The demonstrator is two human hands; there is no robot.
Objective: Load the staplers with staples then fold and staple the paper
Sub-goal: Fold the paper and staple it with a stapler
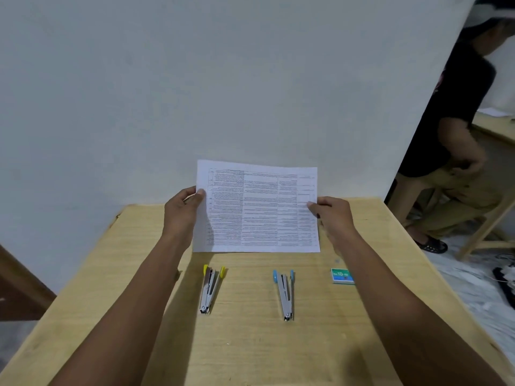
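Two hands pinch the paper (259,210) upright over the surface (250,344): your left hand (181,211) its left edge, right hand (333,215) its right. Yellow stapler (211,288) and blue stapler (284,295) lie open nearer you; the staple box (342,275) hides its contents.

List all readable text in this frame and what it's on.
"No10": on the green staple box; the characters after it are blurred.
Printed table on the paper: too small to read.
No text visible on the yellow stapler or the blue stapler.
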